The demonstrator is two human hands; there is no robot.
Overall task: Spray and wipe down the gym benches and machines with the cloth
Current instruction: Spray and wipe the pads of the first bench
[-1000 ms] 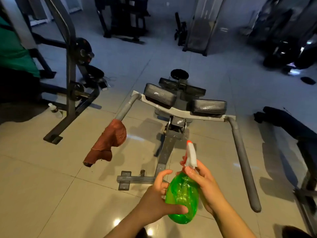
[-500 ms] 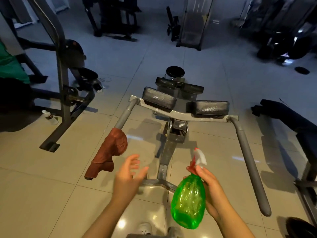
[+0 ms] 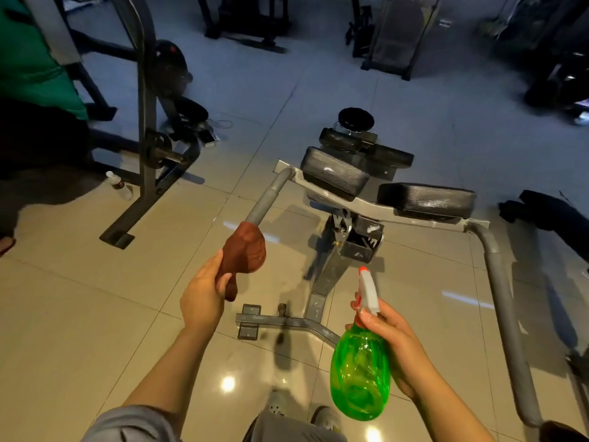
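A: What is held by the left hand?

B: The brown cloth, draped over the end of the left handle bar of the gym machine, is grasped at its lower part by curled fingers.

A: And by the right hand?

B: The green spray bottle is gripped at its neck; its white nozzle is aimed toward the 2 black pads. A small plastic bottle is seen on the tiled floor.
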